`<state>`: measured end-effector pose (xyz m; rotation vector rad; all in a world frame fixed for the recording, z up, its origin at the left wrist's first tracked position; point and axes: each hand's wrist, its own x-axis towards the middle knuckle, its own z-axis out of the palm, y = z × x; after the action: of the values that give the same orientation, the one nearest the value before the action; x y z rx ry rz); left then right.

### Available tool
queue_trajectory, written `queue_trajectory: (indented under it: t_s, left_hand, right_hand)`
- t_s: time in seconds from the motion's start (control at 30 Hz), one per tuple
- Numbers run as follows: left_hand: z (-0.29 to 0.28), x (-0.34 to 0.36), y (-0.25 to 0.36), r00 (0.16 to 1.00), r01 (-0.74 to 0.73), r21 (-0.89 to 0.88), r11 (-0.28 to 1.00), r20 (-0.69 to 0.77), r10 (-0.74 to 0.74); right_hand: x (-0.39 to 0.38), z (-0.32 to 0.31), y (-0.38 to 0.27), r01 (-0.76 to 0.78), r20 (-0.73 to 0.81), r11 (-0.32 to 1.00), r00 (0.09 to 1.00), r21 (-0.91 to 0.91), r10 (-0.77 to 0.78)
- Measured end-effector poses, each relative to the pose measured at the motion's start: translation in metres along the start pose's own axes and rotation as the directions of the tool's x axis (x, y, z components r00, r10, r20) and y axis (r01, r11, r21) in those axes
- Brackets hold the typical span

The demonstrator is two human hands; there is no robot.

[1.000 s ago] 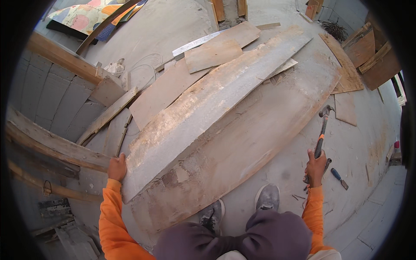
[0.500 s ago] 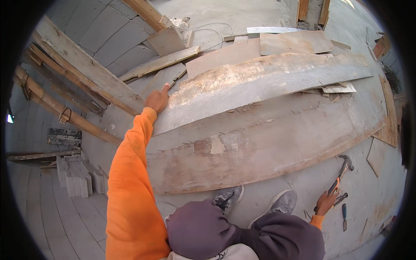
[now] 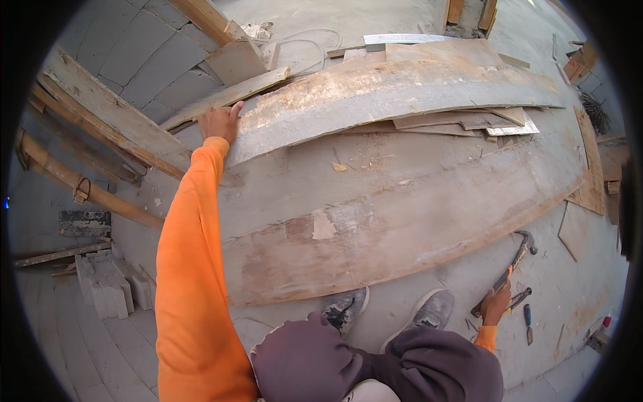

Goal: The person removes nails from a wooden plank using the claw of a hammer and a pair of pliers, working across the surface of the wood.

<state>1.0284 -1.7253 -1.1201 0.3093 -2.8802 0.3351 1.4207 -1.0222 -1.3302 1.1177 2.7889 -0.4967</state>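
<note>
My left hand (image 3: pixel 218 124) grips the near left end of a long weathered plywood board (image 3: pixel 375 90), lifted along its front edge over other loose pieces. A second long, stained board (image 3: pixel 395 228) lies flat on the floor between it and my shoes. My right hand (image 3: pixel 495 305), low at the right, is closed on the handle of a claw hammer (image 3: pixel 522 242). A dark metal tool (image 3: pixel 524 297) with yellow on it is beside that hand, partly hidden. A blue-handled scraper (image 3: pixel 528 321) lies to the right of it.
Timber beams and bamboo poles (image 3: pixel 94 191) lean along the left, near stacked pale slabs (image 3: pixel 104 285). Behind the boards are offcuts, a loose cable (image 3: pixel 315 40) and a post (image 3: pixel 469 13). More plywood pieces (image 3: pixel 583 167) lie at the right.
My left hand has pushed the long board away from me, opening a gap of bare floor between it and the lower board. My view has swung leftward. My right hand keeps the hammer low.
</note>
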Motion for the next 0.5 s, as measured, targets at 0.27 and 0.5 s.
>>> queue_trajectory:
  t_s: [0.27, 0.5]
  left_hand:
    - [-0.024, -0.001, 0.094, 0.814, -0.39, -0.263, 0.882, -0.547, 0.197]
    - [0.002, -0.217, 0.156, 0.772, -0.557, -0.652, 0.514, -0.179, 0.61]
  right_hand:
    - [0.004, -0.009, 0.011, 0.113, -0.089, 0.992, 0.989, -0.058, -0.118]
    - [-0.004, -0.011, -0.02, 0.171, -0.188, 0.985, 0.968, -0.004, -0.168]
